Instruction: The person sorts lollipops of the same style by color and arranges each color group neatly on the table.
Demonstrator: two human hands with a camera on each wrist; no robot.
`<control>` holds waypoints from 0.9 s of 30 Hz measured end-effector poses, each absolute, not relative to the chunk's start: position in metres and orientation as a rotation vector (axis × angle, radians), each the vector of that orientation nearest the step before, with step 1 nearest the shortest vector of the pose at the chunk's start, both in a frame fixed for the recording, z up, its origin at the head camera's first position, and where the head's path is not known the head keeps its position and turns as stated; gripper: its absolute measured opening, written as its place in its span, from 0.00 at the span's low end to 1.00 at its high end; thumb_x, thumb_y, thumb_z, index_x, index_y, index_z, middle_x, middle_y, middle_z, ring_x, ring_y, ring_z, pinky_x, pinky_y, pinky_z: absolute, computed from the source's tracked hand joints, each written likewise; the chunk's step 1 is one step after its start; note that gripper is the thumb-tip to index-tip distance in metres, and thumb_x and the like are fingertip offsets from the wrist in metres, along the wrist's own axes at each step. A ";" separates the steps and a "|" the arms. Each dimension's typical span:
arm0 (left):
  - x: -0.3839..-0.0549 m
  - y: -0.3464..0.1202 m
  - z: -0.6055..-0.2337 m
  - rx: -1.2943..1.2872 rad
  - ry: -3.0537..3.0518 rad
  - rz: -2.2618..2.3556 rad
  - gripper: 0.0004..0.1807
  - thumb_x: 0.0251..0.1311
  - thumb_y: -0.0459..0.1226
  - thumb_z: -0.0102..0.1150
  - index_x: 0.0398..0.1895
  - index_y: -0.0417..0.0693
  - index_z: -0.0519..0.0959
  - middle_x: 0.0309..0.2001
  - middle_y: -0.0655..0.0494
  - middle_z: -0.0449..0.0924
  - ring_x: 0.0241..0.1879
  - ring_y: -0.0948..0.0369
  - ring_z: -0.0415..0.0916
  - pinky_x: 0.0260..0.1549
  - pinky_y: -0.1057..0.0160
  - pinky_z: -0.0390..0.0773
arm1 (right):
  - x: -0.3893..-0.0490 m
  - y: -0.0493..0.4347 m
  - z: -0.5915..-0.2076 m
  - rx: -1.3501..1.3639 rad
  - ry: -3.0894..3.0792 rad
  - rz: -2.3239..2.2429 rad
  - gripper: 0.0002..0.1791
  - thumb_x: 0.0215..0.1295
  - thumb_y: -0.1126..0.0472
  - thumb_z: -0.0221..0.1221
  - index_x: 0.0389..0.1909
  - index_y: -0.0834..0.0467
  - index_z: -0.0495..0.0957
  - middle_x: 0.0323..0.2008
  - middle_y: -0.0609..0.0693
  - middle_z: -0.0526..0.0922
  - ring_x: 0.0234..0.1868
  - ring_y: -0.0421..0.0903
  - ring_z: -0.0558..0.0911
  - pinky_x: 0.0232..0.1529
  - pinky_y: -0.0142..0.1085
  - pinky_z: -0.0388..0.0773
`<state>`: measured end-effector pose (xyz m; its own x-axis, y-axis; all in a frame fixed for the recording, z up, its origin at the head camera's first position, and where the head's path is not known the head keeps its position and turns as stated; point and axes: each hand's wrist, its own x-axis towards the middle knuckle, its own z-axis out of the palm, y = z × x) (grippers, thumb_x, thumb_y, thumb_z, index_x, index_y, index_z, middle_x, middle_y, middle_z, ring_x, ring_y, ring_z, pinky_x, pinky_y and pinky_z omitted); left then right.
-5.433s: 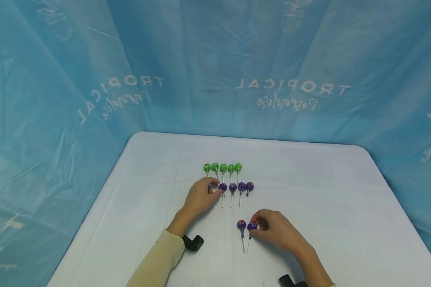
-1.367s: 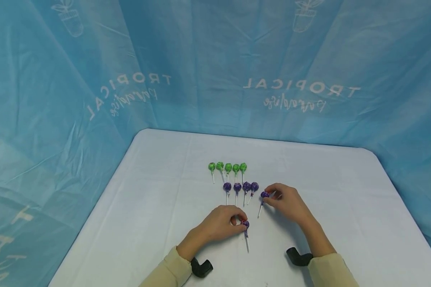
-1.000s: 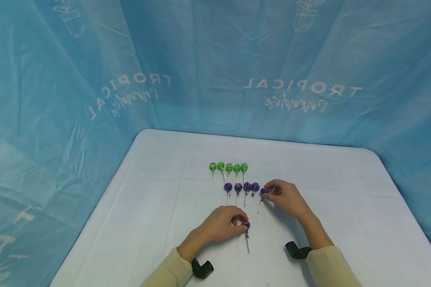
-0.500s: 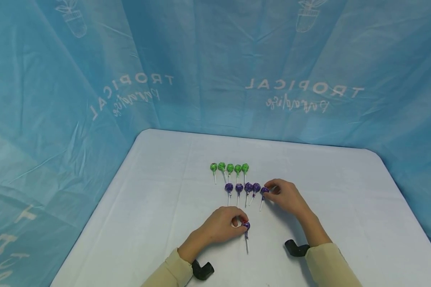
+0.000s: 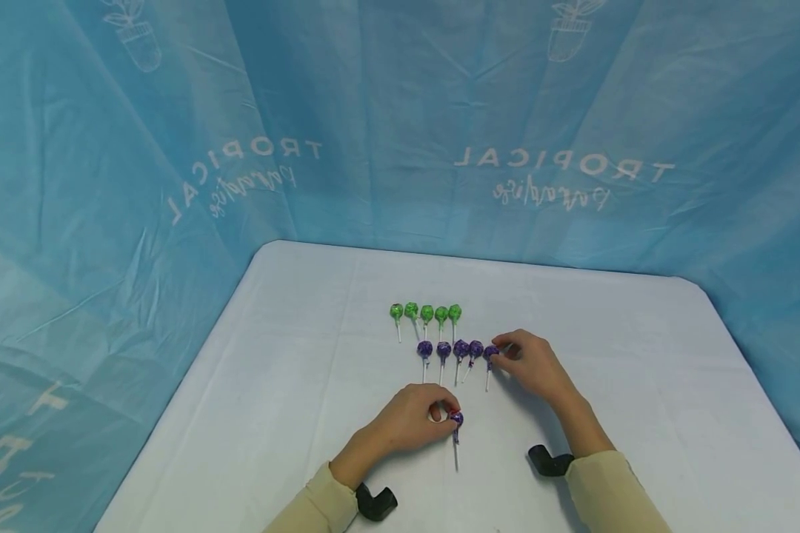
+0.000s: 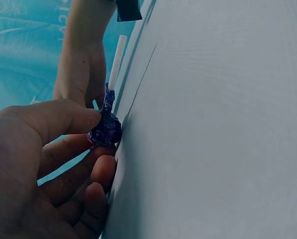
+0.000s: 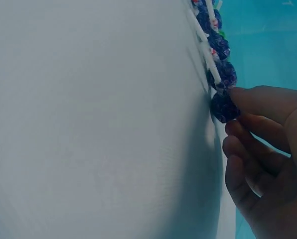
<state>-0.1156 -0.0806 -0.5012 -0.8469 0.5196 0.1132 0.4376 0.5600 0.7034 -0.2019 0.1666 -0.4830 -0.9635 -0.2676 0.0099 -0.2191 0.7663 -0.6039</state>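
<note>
My left hand (image 5: pixel 410 418) pinches the wrapped head of a purple lollipop (image 5: pixel 456 420) in front of the rows, its white stick pointing toward me. In the left wrist view, thumb and fingers close on that lollipop's dark wrapper (image 6: pixel 106 130). At the right end of the purple row, my right hand (image 5: pixel 530 363) holds another purple lollipop (image 5: pixel 489 363) by its head. The right wrist view shows this lollipop's head (image 7: pixel 224 107) between thumb and fingertips, right beside its neighbour (image 7: pixel 225 73). Several purple lollipops (image 5: pixel 444 349) lie side by side to its left.
Behind the purple row lies a row of several green lollipops (image 5: pixel 427 312), sticks toward me. All rest on a white table (image 5: pixel 293 333). A blue printed curtain (image 5: pixel 400 133) hangs along the back and sides. Black curved pieces (image 5: pixel 376 505) sit at both wrists.
The right hand has carried its lollipop from the front up to the purple row's right end, lately straightening it. The left hand has come from that row to the remaining front lollipop.
</note>
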 end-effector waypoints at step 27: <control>-0.117 -0.088 -0.499 0.778 2.677 1.243 0.09 0.56 0.42 0.66 0.41 0.55 0.82 0.29 0.69 0.75 0.25 0.75 0.69 0.27 0.72 0.70 | -0.200 0.172 -0.486 -0.425 2.931 -1.030 0.16 0.60 0.55 0.65 0.47 0.57 0.82 0.41 0.51 0.80 0.41 0.48 0.78 0.39 0.45 0.74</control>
<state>-0.1172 -0.0883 -0.4992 -0.8664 0.4824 0.1291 0.4099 0.5391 0.7358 -0.1999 0.1719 -0.4858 -0.9632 -0.2555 0.0838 -0.2518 0.7474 -0.6148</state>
